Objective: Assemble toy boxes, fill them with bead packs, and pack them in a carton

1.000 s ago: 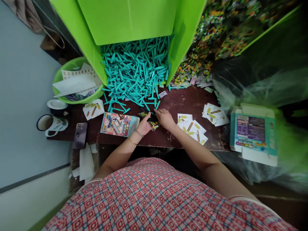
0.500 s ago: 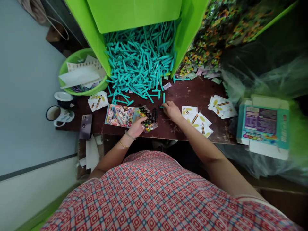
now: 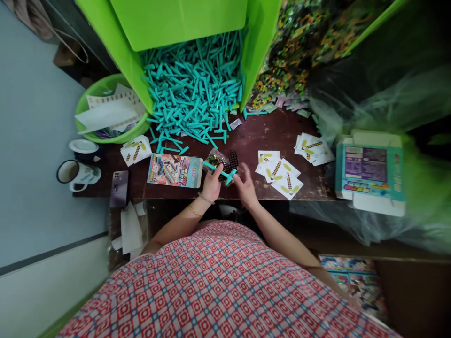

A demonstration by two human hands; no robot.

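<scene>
My left hand (image 3: 211,186) is closed around a small bundle at the table's front edge. In it are a teal T-shaped plastic hammer (image 3: 223,173), a black studded grid piece (image 3: 233,158) and a clear bag (image 3: 215,155) of small pieces, partly hidden by the fingers. My right hand (image 3: 247,188) is just right of the bundle, its fingers apart and its thumb close to the hammer's head; whether they touch I cannot tell. Left of my hands lies a printed flat box (image 3: 174,170). Several instruction cards (image 3: 278,170) are spread to the right.
A green bin (image 3: 262,51) spills teal hammers (image 3: 190,89) onto the table. Bagged colourful pieces (image 3: 282,80) lie beyond it. At left are a green basket (image 3: 116,136), a mug (image 3: 68,172) and a phone (image 3: 119,188). A teal box (image 3: 369,171) lies at right.
My right hand has brought a teal hammer from the table to my left hand, which now grips it with the bag and grid. The view has shifted a little to the right.
</scene>
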